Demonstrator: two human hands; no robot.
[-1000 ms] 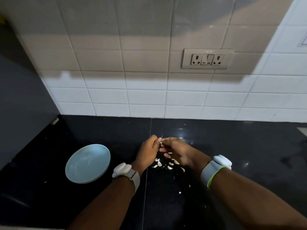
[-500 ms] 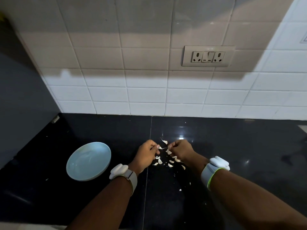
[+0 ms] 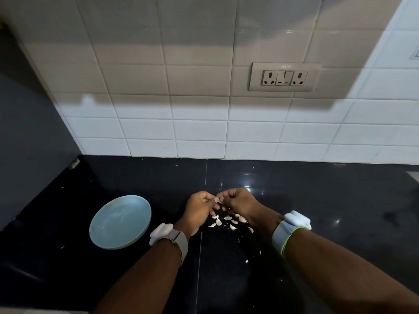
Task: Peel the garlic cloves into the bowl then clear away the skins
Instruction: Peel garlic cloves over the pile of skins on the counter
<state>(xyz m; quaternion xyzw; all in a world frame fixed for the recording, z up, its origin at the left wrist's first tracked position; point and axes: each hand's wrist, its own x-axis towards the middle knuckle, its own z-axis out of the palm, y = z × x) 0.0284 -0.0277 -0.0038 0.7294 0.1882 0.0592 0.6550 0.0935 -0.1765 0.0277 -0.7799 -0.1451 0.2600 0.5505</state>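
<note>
My left hand and my right hand meet fingertip to fingertip above the black counter and pinch one small garlic clove between them. A thin wisp of skin sticks up from it. Just below the hands lie several pale garlic cloves and bits of skin in a loose heap on the counter. A light blue bowl stands to the left of my left wrist; nothing shows inside it.
The black counter runs back to a white tiled wall with a socket plate. A dark panel closes the left side. Small skin flecks lie scattered on the counter between my forearms.
My hands have drawn together again on the clove after pulling apart half a second ago. The loose skin piece seen beyond the hands is gone from view.
</note>
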